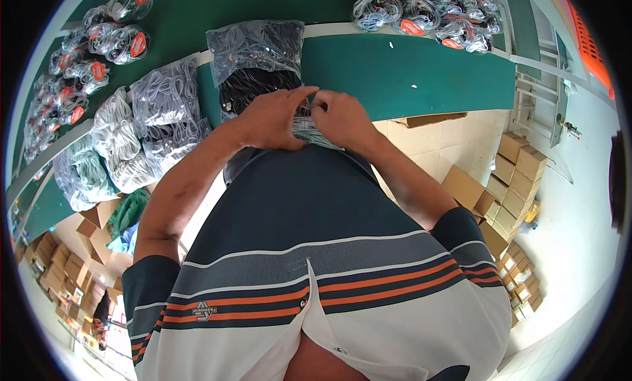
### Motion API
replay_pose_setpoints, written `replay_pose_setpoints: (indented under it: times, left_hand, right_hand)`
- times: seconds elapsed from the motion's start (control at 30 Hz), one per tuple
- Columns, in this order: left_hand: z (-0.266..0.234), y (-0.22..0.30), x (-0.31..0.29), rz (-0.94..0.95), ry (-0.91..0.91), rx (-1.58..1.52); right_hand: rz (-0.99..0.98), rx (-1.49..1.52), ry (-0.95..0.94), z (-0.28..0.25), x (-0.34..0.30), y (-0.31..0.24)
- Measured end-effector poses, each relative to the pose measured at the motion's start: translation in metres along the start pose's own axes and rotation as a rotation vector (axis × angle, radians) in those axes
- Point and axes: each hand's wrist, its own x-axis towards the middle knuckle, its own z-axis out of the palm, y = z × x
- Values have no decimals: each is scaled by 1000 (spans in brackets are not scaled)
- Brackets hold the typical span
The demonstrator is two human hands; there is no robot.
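The left hand (273, 120) is arching over a bundle of thin, shiny grey cords (308, 132), holding it between thumb and fingers. This bundle is lying just before the smooth dark shirt (309, 197). The right hand (342, 121) is curling its fingers beside it; whether it is gripping something, I cannot tell. Beyond, flexible black cables (253, 83) are lying under wrinkled clear plastic (253, 45).

shirt (296, 239): lettered logo (205, 310) (small) | orange labels (412, 27): perhaps printed, illegible
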Motion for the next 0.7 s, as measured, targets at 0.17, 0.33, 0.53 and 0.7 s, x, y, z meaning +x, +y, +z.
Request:
replay_pose_setpoints:
  times: [0.17,0.33,0.53,0.7]
  left_hand:
    - [10,-6,-12,20,112,-15]
    - [10,0,-7,78,224,-41]
    - [13,26,35,203,407,-46]
    - [30,13,85,272,659,-54]
  right_hand:
    - [228,551,14,-2,8,23]
    - [404,913,-96,-13,11,28]
    - [110,375,202,-67,-12,-37]
    - [-257,-35,465,-79,7,-20]
